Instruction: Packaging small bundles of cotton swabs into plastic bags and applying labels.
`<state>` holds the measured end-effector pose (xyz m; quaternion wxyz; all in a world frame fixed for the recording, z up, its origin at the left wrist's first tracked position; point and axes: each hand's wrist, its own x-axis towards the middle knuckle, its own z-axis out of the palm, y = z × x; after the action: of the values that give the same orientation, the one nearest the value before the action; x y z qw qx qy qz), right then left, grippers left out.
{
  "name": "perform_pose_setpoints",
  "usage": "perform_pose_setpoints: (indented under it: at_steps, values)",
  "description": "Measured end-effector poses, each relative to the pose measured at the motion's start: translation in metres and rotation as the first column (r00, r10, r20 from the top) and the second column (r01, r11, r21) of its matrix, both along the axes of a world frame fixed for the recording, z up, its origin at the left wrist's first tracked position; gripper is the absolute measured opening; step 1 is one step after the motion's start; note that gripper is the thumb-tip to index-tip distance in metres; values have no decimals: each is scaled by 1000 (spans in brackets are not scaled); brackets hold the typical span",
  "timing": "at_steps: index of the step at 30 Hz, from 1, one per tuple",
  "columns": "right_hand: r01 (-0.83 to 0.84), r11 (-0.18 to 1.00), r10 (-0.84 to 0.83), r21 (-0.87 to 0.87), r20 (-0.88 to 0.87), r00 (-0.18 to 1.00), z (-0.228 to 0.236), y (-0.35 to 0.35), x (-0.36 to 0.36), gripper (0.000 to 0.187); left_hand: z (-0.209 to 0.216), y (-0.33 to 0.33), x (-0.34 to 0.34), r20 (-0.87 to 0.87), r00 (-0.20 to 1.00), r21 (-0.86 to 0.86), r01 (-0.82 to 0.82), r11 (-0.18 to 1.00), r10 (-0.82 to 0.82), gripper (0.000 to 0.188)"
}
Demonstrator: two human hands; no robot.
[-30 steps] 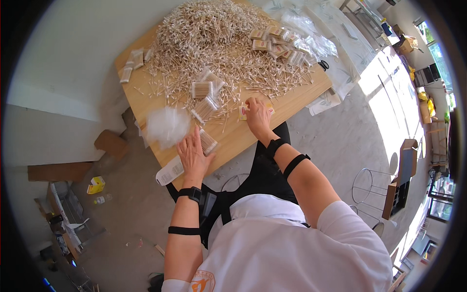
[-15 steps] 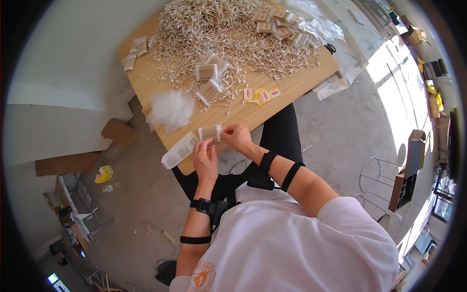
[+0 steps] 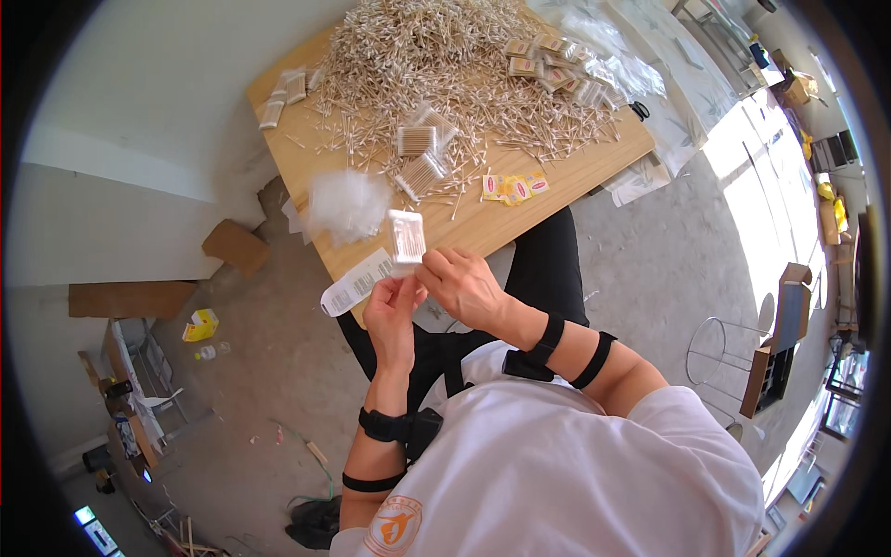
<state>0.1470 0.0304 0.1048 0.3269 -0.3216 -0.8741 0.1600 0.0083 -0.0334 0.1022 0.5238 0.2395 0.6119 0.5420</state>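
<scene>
— Item held?
— Clear packet of cotton swabs, upright, long axis pointing away from the person, over the near edge of the wooden surface.
— Grip?
— Left hand and right hand both pinch its lower end with their fingers; packet sits just above both, right hand slightly nearer.
— Neighbours?
— White fluff beside the packet's left; swab heap beyond.

Your hands cover the lower edge of the clear packet, so you cannot tell how your fingertips pinch it. Your left hand hides part of the paper slip. The sticks inside the packet blur together. The table runs off the top edge, its far corner lost.
</scene>
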Motion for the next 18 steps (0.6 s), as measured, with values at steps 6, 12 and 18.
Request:
perform_pose_setpoints:
  at_steps: [6, 12, 18]
  values:
    - [-102, 934, 113, 342, -13, 994, 13, -9, 0, 33, 12, -15, 3, 249, 968, 266, -98, 959, 30, 12]
    - [-59, 890, 100, 451, -69, 993, 30, -17, 11, 38, 22, -20, 2, 162, 985, 408, -16, 913, -56, 17]
    - [28, 869, 53, 493, -148, 988, 50, -20, 13, 38, 29, -23, 3, 160, 984, 472, -4, 881, -81, 17]
